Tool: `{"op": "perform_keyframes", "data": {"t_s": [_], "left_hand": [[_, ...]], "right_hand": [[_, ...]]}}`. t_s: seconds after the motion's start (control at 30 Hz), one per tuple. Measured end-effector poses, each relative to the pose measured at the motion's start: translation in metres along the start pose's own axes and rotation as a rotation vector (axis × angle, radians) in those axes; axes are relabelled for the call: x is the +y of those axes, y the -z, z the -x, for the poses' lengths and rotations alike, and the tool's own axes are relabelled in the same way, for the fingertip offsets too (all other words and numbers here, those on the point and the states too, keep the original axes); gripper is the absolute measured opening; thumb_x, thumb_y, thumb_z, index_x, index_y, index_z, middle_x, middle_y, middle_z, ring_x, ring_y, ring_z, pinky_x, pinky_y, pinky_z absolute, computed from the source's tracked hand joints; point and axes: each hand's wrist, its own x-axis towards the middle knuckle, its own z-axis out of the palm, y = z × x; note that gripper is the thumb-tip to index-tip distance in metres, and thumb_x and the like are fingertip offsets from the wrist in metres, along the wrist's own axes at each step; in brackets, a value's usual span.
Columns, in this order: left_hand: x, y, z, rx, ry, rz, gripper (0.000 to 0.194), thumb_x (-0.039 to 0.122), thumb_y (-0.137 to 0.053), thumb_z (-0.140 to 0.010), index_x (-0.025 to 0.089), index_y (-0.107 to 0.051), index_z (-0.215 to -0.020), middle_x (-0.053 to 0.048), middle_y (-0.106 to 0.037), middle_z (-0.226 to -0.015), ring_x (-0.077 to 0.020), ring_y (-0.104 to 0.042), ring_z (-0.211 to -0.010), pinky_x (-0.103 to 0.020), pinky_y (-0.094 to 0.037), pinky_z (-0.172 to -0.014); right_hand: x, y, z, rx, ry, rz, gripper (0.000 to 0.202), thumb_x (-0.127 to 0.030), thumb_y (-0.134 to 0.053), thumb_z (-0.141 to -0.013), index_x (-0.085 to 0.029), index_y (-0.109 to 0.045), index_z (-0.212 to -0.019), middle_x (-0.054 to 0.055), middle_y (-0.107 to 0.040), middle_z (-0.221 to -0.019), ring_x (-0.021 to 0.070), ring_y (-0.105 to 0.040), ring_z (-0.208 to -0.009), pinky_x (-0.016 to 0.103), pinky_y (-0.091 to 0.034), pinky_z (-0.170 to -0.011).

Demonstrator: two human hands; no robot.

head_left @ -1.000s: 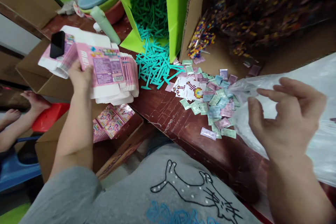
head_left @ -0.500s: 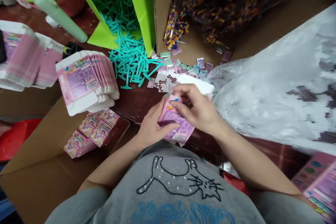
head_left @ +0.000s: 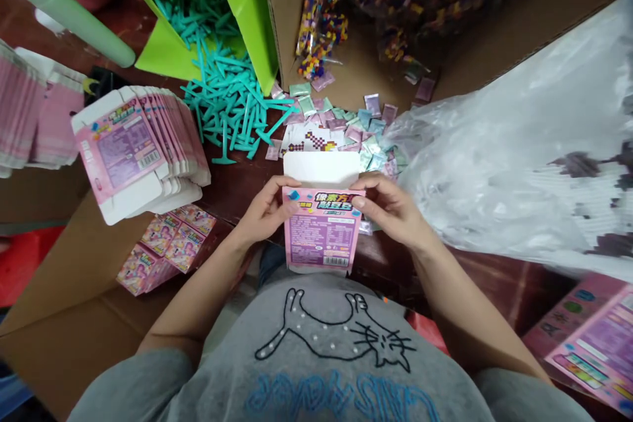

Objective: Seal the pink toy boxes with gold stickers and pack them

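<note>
Held between my two hands is a pink and purple box, its white top flap raised and its printed side with a barcode facing me. My left hand pinches the upper left corner. The upper right corner is between the thumb and fingers of my right hand. Just beyond the flap lie a white sheet with pixel patterns and many small foil packets. A heap of teal hammer-shaped sticks spills from a green bag.
Flat pink boxes are stacked at the left, above small packed boxes in a carton. Another carton holds bead bags. Clear plastic covers the right side. More pink boxes stand lower right.
The box has turned upright and square to me, and its flap now stands up in full view. My right hand has shifted from over its face to its right corner.
</note>
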Motion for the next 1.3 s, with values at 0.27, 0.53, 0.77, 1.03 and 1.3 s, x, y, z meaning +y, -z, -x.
{"op": "perform_keyframes", "data": {"t_s": [0.27, 0.53, 0.77, 1.03, 1.3], "left_hand": [[0.031, -0.007, -0.014, 0.135, -0.047, 0.061, 0.026, 0.045, -0.074, -0.104, 0.026, -0.068, -0.121, -0.008, -0.08, -0.121, -0.0212, -0.077, -0.114, -0.038, -0.063, -0.099], [0.054, -0.003, -0.026, 0.065, 0.065, 0.016, 0.025, 0.045, -0.079, -0.1, 0.021, -0.07, -0.102, -0.005, -0.083, -0.102, -0.0167, -0.077, -0.087, -0.028, -0.063, -0.074], [0.042, 0.0, -0.009, 0.002, -0.111, -0.122, 0.038, 0.033, -0.088, -0.092, 0.025, -0.072, -0.126, -0.01, -0.08, -0.129, -0.0239, -0.077, -0.122, -0.04, -0.063, -0.106], [0.018, 0.017, 0.007, 0.093, -0.01, -0.143, 0.02, 0.034, -0.083, -0.097, 0.022, -0.073, -0.11, -0.011, -0.08, -0.133, -0.0247, -0.077, -0.126, -0.042, -0.061, -0.11], [-0.009, 0.08, 0.041, 0.261, 0.272, -0.522, 0.04, 0.052, -0.075, -0.095, 0.023, -0.07, -0.122, -0.009, -0.08, -0.122, -0.0293, -0.077, -0.113, -0.047, -0.061, -0.105]], "right_hand": [[-0.015, 0.008, -0.013, 0.022, 0.197, 0.082, 0.034, -0.035, -0.076, -0.102, -0.036, -0.072, -0.136, 0.004, -0.078, -0.119, 0.0214, -0.075, -0.112, 0.043, -0.063, -0.103], [-0.041, 0.005, -0.029, 0.067, -0.155, -0.066, 0.023, -0.049, -0.086, -0.093, -0.026, -0.082, -0.097, 0.002, -0.081, -0.09, 0.015, -0.071, -0.071, 0.029, -0.058, -0.062], [-0.042, 0.022, -0.022, -0.137, 0.014, 0.024, 0.015, -0.041, -0.076, -0.103, -0.034, -0.087, -0.112, 0.003, -0.084, -0.119, 0.0212, -0.08, -0.111, 0.04, -0.066, -0.098], [0.001, 0.011, -0.128, -0.251, 0.036, 0.807, 0.054, -0.048, -0.073, -0.101, -0.019, -0.071, -0.147, 0.019, -0.063, -0.155, 0.0416, -0.053, -0.148, 0.063, -0.042, -0.124], [0.015, 0.003, -0.192, -0.285, -0.148, 0.892, 0.032, -0.035, -0.085, -0.087, -0.017, -0.082, -0.112, 0.014, -0.076, -0.122, 0.0327, -0.065, -0.118, 0.041, -0.048, -0.099]]}}
